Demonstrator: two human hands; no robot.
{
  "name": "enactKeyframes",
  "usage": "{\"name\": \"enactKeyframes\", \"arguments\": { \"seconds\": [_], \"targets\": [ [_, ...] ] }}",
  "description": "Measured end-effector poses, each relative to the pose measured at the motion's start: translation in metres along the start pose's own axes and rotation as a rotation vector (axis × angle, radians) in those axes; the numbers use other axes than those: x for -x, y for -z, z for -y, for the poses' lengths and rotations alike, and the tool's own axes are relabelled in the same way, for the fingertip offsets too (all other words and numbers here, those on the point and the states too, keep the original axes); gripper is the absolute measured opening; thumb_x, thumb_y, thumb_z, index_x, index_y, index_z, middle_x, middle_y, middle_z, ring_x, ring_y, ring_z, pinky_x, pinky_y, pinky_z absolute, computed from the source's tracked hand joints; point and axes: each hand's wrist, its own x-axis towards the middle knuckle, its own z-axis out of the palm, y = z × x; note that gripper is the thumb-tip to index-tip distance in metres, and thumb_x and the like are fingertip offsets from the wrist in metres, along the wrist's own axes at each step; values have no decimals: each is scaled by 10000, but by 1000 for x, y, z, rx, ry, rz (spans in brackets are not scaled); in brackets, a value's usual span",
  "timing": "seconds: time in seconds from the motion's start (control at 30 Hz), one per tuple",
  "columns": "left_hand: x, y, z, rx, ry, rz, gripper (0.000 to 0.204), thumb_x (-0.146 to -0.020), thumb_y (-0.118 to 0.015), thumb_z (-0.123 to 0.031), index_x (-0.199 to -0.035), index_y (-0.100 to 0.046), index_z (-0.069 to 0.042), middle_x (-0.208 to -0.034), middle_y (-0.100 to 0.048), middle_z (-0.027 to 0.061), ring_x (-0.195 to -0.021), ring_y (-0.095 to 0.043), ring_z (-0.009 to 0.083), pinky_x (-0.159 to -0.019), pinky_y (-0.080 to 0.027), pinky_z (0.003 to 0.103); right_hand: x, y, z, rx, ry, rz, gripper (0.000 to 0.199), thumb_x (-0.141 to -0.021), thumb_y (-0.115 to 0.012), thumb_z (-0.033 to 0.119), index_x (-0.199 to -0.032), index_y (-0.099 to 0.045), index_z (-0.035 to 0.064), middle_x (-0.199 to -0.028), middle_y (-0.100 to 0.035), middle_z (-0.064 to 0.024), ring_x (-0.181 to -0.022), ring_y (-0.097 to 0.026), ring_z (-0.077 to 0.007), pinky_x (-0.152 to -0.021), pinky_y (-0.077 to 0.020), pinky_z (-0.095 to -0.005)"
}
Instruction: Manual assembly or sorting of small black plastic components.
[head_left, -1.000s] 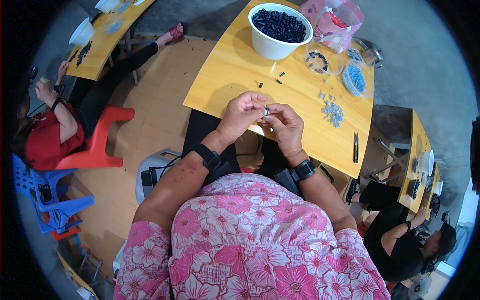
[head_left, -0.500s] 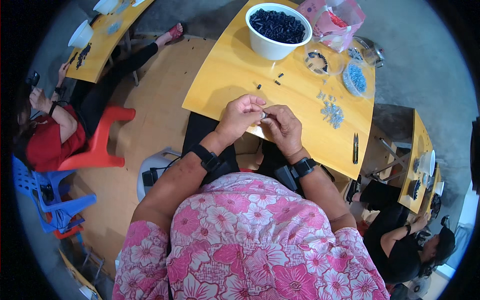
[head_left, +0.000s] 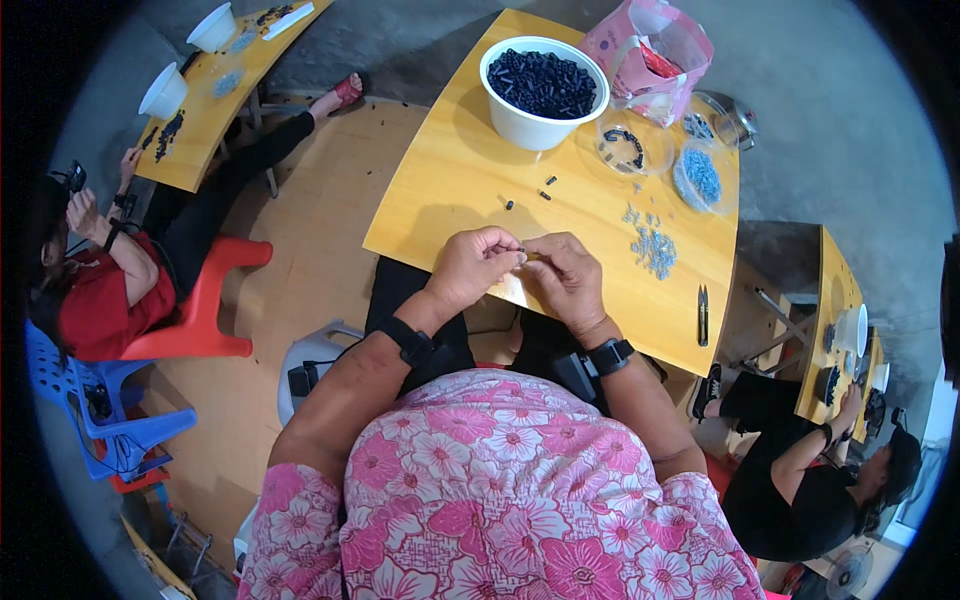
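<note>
Both hands, left hand (head_left: pixel 470 268) and right hand (head_left: pixel 566 280), meet fingertip to fingertip, pinching a tiny part (head_left: pixel 526 252) over the tabletop (head_left: pixel 440 180); pink bag (head_left: pixel 650 55) beyond the white bowl (head_left: pixel 543 92).

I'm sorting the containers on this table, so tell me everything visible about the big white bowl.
The white bowl is round, deep and smooth, plastic by its look. It stands upright at the far end of the wooden table, filled nearly to the rim with small dark pieces. A pink bag sits close on its right. Neither hand touches it.

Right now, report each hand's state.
Left hand: fingers pinched shut on a small part, too small to identify.
Right hand: fingers curled closed against the left; contents hidden.
</note>
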Motion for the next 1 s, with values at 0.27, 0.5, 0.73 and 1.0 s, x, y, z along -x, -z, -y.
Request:
{"name": "enactKeyframes", "arguments": {
  "seconds": [0.27,0.5,0.73,1.0],
  "targets": [
    [4,-5,-2,-195,-87,-22,106,-828,-662,-94,-879,-637,-5,-778,-660,33,-733,-613,88,-694,-500,246,-51,5,-24,145,-119,-148,136,-779,-596,-10,-904,-646,11,-897,-636,-175,-823,-624,-352,-718,-502,-377],
    [4,-3,-3,-133,-10,17,116,-822,-664,-100,-891,-643,-10,-790,-667,41,-746,-628,93,-703,-508,249,-63,-9,-37,299,-60,-136,94,-782,-601,19,-865,-638,44,-843,-616,-151,-798,-604,-347,-687,-487,-410],
    [4,-2,0,-164,-57,28,115,-827,-660,-100,-893,-640,-7,-784,-661,18,-737,-616,76,-694,-502,239,-54,-8,-28,481,0,-48,95,-817,-587,51,-910,-607,45,-868,-583,-171,-803,-579,-369,-675,-476,-420],
    [4,0,1,-162,-121,2,89,-842,-663,-79,-903,-647,-17,-779,-641,-7,-710,-566,49,-673,-482,218,-23,15,-11,-26,-281,-60,148,-851,-573,35,-981,-634,0,-841,-606,-125,-719,-598,-218,-667,-490,-333]
  ]
}}
